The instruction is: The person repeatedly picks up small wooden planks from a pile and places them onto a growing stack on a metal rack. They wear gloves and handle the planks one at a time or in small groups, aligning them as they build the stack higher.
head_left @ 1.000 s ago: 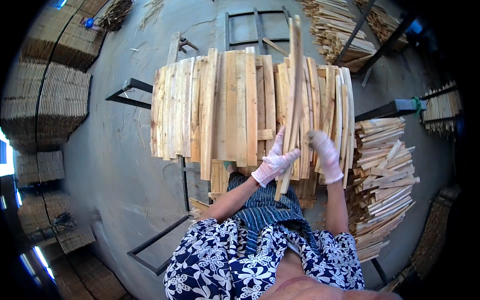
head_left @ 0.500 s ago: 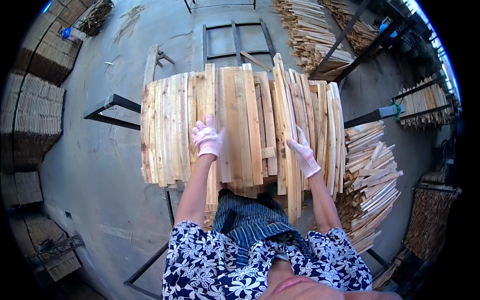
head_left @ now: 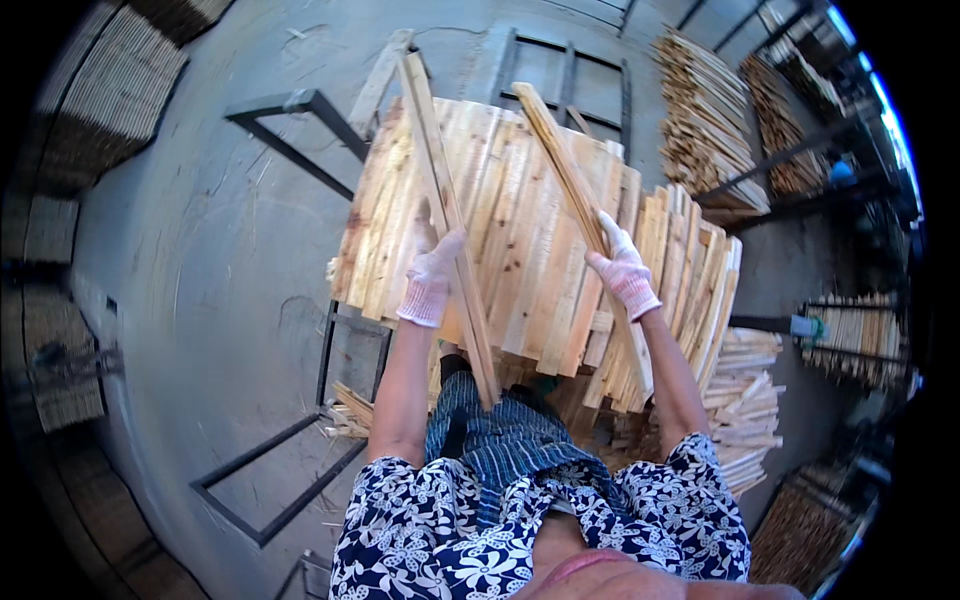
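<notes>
My left hand (head_left: 434, 278), in a pale pink work glove, is closed around a long narrow wooden board (head_left: 434, 150). That board is raised at a slant, its near end close to my apron. My right hand (head_left: 624, 270), gloved alike, grips another wooden board (head_left: 556, 145) slanting the same way; a strip may lie along it, but I cannot tell. Beneath both hands lies a layer of boards (head_left: 500, 210) side by side on a stand. Its right part holds looser, uneven boards (head_left: 672, 245).
A black metal frame (head_left: 290, 103) juts out left of the stack, with another frame (head_left: 268, 530) lower down. Loose boards (head_left: 745, 400) are heaped at the right. Long piles of strips (head_left: 700, 115) lie at the far right. Bundled stacks (head_left: 125, 85) line the left.
My left hand, earlier over the stacked boards, now holds a board up. The right hand's board has been lifted and tilted. The whole view has turned, shifting the stack's angle.
</notes>
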A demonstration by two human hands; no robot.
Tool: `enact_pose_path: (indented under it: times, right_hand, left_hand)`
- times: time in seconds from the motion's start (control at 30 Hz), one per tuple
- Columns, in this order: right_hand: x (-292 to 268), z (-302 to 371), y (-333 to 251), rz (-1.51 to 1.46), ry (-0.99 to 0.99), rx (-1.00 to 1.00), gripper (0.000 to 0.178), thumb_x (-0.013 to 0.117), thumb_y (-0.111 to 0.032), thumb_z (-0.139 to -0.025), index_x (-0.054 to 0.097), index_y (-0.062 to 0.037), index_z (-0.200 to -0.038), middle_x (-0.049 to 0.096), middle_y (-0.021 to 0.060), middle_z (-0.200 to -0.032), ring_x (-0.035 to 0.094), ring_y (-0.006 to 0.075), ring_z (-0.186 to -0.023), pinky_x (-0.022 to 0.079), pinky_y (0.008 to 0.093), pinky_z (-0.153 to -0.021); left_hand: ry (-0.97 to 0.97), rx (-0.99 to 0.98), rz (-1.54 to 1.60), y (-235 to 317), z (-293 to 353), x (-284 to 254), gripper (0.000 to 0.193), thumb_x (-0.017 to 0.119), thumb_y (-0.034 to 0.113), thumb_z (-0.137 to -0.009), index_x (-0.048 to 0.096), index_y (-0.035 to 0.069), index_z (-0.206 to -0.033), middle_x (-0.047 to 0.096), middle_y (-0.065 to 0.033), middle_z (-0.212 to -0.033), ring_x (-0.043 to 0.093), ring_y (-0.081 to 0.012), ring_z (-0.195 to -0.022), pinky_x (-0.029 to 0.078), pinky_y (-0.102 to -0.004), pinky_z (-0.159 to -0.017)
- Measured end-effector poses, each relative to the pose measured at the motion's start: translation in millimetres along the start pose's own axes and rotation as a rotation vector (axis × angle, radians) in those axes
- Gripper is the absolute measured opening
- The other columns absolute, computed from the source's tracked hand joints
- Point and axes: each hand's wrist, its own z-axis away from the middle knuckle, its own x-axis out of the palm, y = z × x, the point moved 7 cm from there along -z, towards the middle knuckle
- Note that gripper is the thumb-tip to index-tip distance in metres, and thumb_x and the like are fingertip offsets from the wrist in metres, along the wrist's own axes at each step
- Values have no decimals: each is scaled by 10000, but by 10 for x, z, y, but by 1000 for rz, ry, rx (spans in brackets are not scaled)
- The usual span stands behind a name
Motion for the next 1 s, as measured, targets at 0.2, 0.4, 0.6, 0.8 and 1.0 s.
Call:
enact_pose_path:
  times: [0.2, 0.4, 0.6, 0.8, 1.0]
  right_hand:
    - [318, -1242, -1053, 332, -123, -350, 724, 715, -242, -862, 426, -292, -1524, 528, 208, -1357, 556, 413, -1239, 473, 440, -1040]
    - [773, -2145, -1552, 698, -242, -534, 689, 684, -263, -913, 404, -324, -1539, 536, 177, -1390, 564, 372, -1254, 478, 449, -1030]
    - [951, -2352, -1109, 639, -265, -470, 707, 694, -192, -917, 397, -315, -1546, 534, 185, -1369, 517, 390, -1282, 426, 453, -1091]
    - [706, -2254, -766, 663, -238, -489, 765, 739, -122, -869, 421, -300, -1541, 539, 175, -1344, 529, 392, -1233, 428, 432, -1081]
    - [652, -2346, -828, 609, -214, -554, 720, 739, -91, -857, 490, -300, -1500, 546, 159, -1307, 546, 387, -1176, 451, 421, -1048]
  left_hand:
    - [139, -36, 95, -82, 557, -669, 463, 712, 221, -971, 541, 54, -1368, 683, -27, -1069, 669, -140, -999, 575, -306, -827]
    - [425, -94, 419, -987, 1317, -1541, 424, 596, 298, -1041, 557, 3, -1344, 656, -126, -1286, 655, -151, -1151, 538, -292, -993]
    - [651, -114, 697, -2189, 1711, -1982, 264, 476, 188, -1088, 525, 55, -1311, 617, -51, -1258, 615, -166, -1155, 516, -357, -1036]
    - [598, -258, 785, -2925, 1677, -2159, 328, 548, 70, -1019, 553, 23, -1343, 655, -85, -1281, 584, -172, -1263, 476, -345, -1109]
    - [309, -52, 967, -3393, 977, -1967, 519, 484, 72, -1033, 319, -115, -1488, 435, -236, -1499, 467, -302, -1400, 412, -365, -1181]
